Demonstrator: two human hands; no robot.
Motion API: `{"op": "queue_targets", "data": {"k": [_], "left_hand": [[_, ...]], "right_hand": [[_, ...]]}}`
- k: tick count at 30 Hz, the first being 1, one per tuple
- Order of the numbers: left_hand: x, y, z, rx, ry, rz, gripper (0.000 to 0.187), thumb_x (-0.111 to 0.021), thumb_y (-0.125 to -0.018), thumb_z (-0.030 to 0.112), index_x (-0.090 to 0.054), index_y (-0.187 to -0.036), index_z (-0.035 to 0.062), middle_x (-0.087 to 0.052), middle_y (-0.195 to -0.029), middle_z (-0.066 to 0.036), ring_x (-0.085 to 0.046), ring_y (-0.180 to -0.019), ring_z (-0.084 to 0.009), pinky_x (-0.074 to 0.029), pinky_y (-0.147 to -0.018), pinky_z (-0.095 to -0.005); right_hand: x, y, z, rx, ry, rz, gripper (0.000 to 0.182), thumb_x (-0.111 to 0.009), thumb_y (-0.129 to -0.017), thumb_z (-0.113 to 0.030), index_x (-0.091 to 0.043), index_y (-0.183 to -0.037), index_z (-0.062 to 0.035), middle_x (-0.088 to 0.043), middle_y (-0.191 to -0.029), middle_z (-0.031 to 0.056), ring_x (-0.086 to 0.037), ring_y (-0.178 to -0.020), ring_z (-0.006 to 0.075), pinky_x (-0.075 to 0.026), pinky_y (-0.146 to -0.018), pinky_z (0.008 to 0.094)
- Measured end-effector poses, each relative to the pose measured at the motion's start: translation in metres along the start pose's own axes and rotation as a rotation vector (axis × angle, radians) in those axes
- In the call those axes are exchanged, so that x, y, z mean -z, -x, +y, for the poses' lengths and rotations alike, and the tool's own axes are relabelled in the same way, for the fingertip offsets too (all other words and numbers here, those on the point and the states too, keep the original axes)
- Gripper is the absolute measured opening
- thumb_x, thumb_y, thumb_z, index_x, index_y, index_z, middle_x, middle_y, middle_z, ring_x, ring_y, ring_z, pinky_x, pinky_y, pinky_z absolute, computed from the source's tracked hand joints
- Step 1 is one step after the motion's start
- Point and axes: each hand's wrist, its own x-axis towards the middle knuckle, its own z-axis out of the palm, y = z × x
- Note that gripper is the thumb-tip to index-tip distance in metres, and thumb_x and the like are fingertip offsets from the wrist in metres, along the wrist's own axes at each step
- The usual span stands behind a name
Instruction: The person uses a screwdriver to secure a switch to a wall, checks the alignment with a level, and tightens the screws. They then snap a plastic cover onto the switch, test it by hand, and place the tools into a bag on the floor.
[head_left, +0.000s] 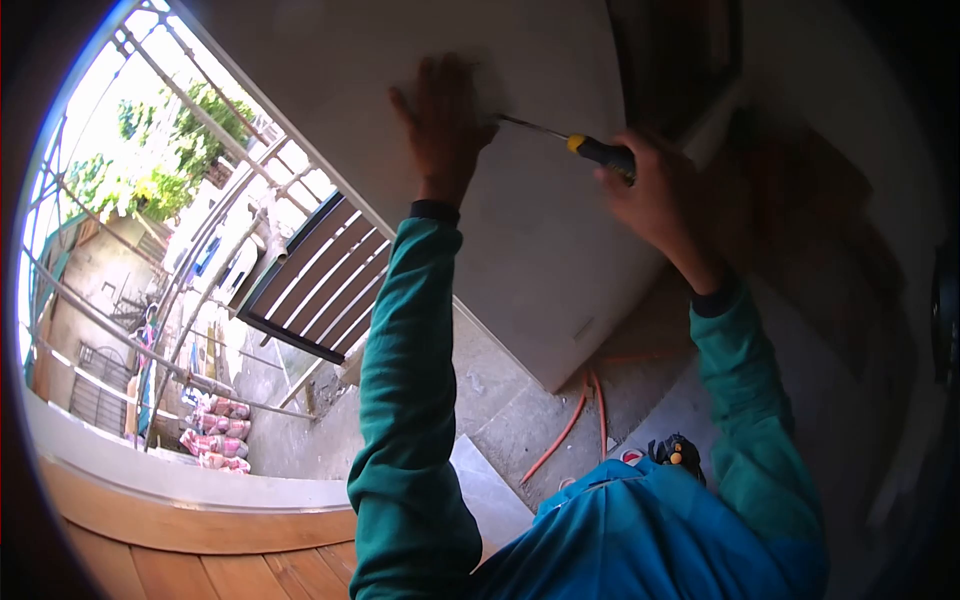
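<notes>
My right hand point(660, 190) is closed around the dark handle with a yellow collar of a screwdriver point(598, 151). Its thin shaft points left, and the tip ends close to the thumb of my left hand point(445, 125). That hand lies spread against a large pale panel point(540, 250), fingers apart and a little blurred. Shadow hides what the tip touches, if anything.
Orange hoses or cables point(560, 440) run over the grey floor below the panel. A dark tool with yellow parts point(680, 455) lies near my knees. To the left are a slatted brown panel point(320, 270), scaffold poles point(100, 322) and stacked pink-and-white bags point(218, 432).
</notes>
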Motion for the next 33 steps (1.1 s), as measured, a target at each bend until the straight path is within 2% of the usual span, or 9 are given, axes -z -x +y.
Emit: {"op": "queue_targets", "data": {"k": [5,8,10,13,16,19,29,31,33], "left_hand": [[0.004,0.0,0.004,-0.008,0.055,0.014,0.099,-0.078,-0.06,0.058,-0.038,-0.139,0.0119,-0.035,-0.143,-0.008,-0.021,-0.139,-0.0283,-0.018,-0.104,-0.0668],[0.007,0.001,0.007,-0.001,0.07,0.026,0.097,-0.079,-0.059,0.057,-0.04,-0.137,0.0124,-0.036,-0.141,-0.008,-0.022,-0.138,-0.0279,-0.02,-0.104,-0.0655],[0.007,0.002,0.007,0.005,0.072,0.042,0.096,-0.078,-0.06,0.057,-0.041,-0.136,0.013,-0.036,-0.142,-0.007,-0.022,-0.139,-0.0278,-0.019,-0.105,-0.0653],[0.003,0.002,0.013,0.007,0.059,0.04,0.094,-0.076,-0.061,0.058,-0.042,-0.137,0.0144,-0.036,-0.143,-0.006,-0.022,-0.14,-0.0278,-0.017,-0.106,-0.0653],[-0.001,0.003,0.015,0.009,0.041,0.068,0.092,-0.076,-0.061,0.057,-0.044,-0.137,0.0174,-0.038,-0.144,-0.004,-0.024,-0.14,-0.0277,-0.015,-0.108,-0.0653],[0.0,0.002,0.018,0.025,0.071,0.103,0.092,-0.078,-0.059,0.052,-0.044,-0.136,0.0168,-0.037,-0.144,-0.005,-0.025,-0.139,-0.0279,-0.016,-0.109,-0.0644],[0.002,0.002,0.017,0.021,0.126,0.13,0.093,-0.081,-0.053,0.046,-0.047,-0.134,0.0149,-0.039,-0.142,-0.004,-0.027,-0.138,-0.0272,-0.019,-0.109,-0.0638],[0.004,0.003,0.016,0.022,0.108,0.125,0.093,-0.081,-0.052,0.047,-0.048,-0.133,0.0152,-0.039,-0.142,-0.004,-0.027,-0.137,-0.0272,-0.019,-0.108,-0.0638],[0.004,0.001,0.016,0.026,0.099,0.124,0.093,-0.081,-0.052,0.047,-0.048,-0.133,0.0153,-0.039,-0.142,-0.004,-0.027,-0.137,-0.0272,-0.019,-0.108,-0.0639]], "right_hand": [[0.001,0.0,0.0,-0.193,-0.06,-0.112,0.029,-0.07,-0.081,-0.023,-0.056,-0.097,-0.0031,-0.063,-0.078,0.0173,-0.065,-0.074,0.0347,-0.049,-0.063,0.0417],[0.004,0.0,0.006,0.108,-0.021,0.025,0.032,-0.067,-0.083,-0.027,-0.059,-0.102,-0.0025,-0.064,-0.074,0.0178,-0.065,-0.071,0.035,-0.05,-0.063,0.0415],[0.008,-0.001,0.002,-0.226,0.038,-0.205,0.035,-0.07,-0.082,-0.026,-0.057,-0.105,-0.0019,-0.064,-0.08,0.0184,-0.065,-0.078,0.0339,-0.05,-0.066,0.0391],[0.013,-0.003,-0.006,-0.308,-0.051,-0.212,0.037,-0.073,-0.079,-0.021,-0.055,-0.105,-0.0013,-0.062,-0.091,0.019,-0.063,-0.086,0.0323,-0.049,-0.073,0.0369],[0.011,0.003,0.011,-0.004,-0.021,-0.146,0.035,-0.075,-0.079,-0.022,-0.058,-0.101,-0.0002,-0.061,-0.092,0.0178,-0.062,-0.089,0.0286,-0.046,-0.076,0.038],[0.003,0.004,0.009,-0.355,-0.155,-0.168,0.031,-0.075,-0.077,-0.012,-0.056,-0.098,0.0013,-0.058,-0.087,0.017,-0.062,-0.083,0.0253,-0.047,-0.068,0.0369],[0.005,0.003,0.009,0.065,0.076,-0.019,0.031,-0.072,-0.084,-0.022,-0.056,-0.097,0.0018,-0.06,-0.079,0.0166,-0.063,-0.077,0.0275,-0.048,-0.066,0.0368],[0.002,0.002,0.005,-0.2,-0.003,-0.01,0.032,-0.076,-0.078,-0.015,-0.054,-0.095,0.0008,-0.058,-0.079,0.0162,-0.063,-0.081,0.0301,-0.048,-0.068,0.0385],[0.016,0.0,-0.012,-0.213,0.017,-0.087,0.031,-0.073,-0.081,-0.02,-0.056,-0.095,0.0014,-0.059,-0.081,0.0169,-0.063,-0.081,0.0316,-0.048,-0.069,0.0388]]}}
